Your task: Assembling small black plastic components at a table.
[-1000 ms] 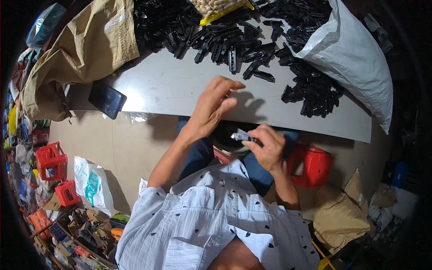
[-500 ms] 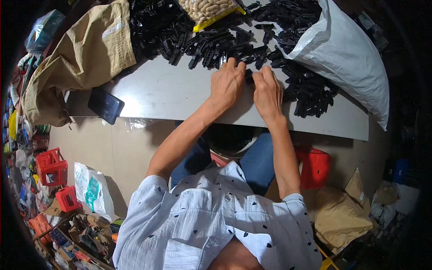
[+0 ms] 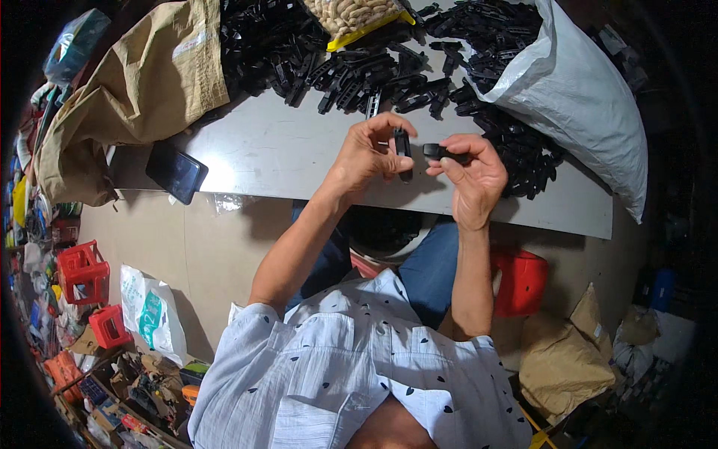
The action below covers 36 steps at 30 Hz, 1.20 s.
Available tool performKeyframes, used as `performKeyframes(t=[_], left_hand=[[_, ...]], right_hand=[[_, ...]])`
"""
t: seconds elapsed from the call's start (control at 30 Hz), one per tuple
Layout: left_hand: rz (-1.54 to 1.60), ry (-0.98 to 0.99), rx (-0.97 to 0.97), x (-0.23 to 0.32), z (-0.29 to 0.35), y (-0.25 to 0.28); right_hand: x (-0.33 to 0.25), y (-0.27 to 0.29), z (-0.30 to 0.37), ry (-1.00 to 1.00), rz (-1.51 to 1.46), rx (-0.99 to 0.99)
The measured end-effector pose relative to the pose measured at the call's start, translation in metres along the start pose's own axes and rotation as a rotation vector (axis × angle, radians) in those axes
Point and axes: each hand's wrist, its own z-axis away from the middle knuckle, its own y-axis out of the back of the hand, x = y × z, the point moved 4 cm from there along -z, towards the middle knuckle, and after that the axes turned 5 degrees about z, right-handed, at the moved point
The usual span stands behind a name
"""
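Observation:
My left hand [image 3: 364, 159] pinches a slim black plastic part [image 3: 403, 153], held roughly upright above the front of the table. Facing it, my right hand [image 3: 479, 173] grips another black plastic part [image 3: 441, 152], which lies nearly level with its blunt end toward the first. A small gap separates the two parts. Beyond my hands spreads a heap of similar long black plastic parts [image 3: 359, 82]. One piece with a silvery, slotted face [image 3: 372, 105] lies at the near edge of that heap, just past my left hand.
A white woven sack [image 3: 583, 105] lies at the right over more black parts. At the left are a tan sack [image 3: 134, 97] and a phone [image 3: 176, 173] by the table edge. A bag of peanuts [image 3: 355, 16] rests at the back. Below, a tub [image 3: 385, 232] stands between my knees.
Both hands have drawn back from the heap toward me and turned, the right one moving right. A black part now shows in each hand.

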Motion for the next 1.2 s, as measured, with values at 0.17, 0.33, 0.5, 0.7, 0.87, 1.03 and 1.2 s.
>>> performKeyframes(t=[0.17, 0.33, 0.5, 0.7, 0.87, 1.03, 1.2], left_hand=[[0.143, -0.006, 0.031, -0.01, 0.007, -0.002], [0.164, -0.01, 0.062, -0.01, 0.017, -0.008], [0.196, -0.003, 0.069, -0.006, 0.023, -0.013], [0.26, 0.071, 0.014, -0.006, 0.025, -0.01], [0.429, 0.079, 0.003, -0.008, 0.029, -0.011], [0.291, 0.08, 0.023, -0.013, 0.029, -0.011], [0.204, 0.016, 0.02, -0.017, 0.033, -0.013]], right_hand=[[-0.001, -0.01, 0.01, 0.196, 0.233, 0.053], [0.001, -0.014, 0.014, 0.224, 0.336, 0.119], [-0.005, -0.02, 0.018, 0.276, 0.528, 0.112], [0.0, -0.022, 0.018, 0.339, 0.599, 0.081], [0.0, -0.024, 0.021, 0.405, 0.678, 0.084], [-0.002, -0.025, 0.028, 0.467, 0.82, 0.048], [-0.008, -0.024, 0.03, 0.461, 0.84, -0.008]])
